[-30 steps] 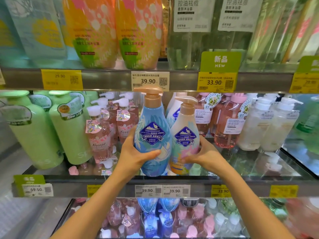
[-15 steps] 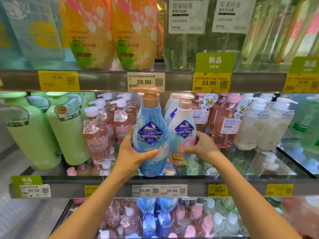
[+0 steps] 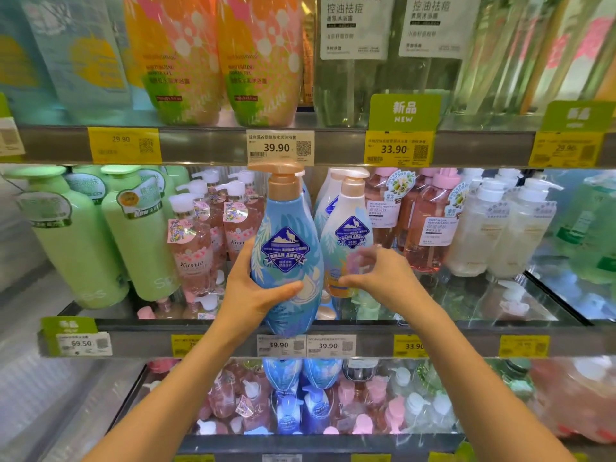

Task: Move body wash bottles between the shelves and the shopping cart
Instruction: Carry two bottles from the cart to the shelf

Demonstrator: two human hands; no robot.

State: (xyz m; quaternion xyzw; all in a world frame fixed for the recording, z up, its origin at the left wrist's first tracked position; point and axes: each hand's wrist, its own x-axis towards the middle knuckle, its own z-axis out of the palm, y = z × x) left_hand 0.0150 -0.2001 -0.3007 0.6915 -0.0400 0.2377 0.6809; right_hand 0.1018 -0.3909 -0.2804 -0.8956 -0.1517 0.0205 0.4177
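Head view, left hand [image 3: 253,291] grips blue bottle [image 3: 286,251], right hand [image 3: 383,278] beside.

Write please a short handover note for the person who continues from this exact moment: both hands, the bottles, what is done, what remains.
Left hand grips the blue bottle, held in front of the middle shelf.
Right hand holds nothing, fingers loosely curled around the cream bottle, which stands on that shelf.
Done: cream bottle is on the shelf.
Left: the blue bottle is not yet placed. The cart is not in view.
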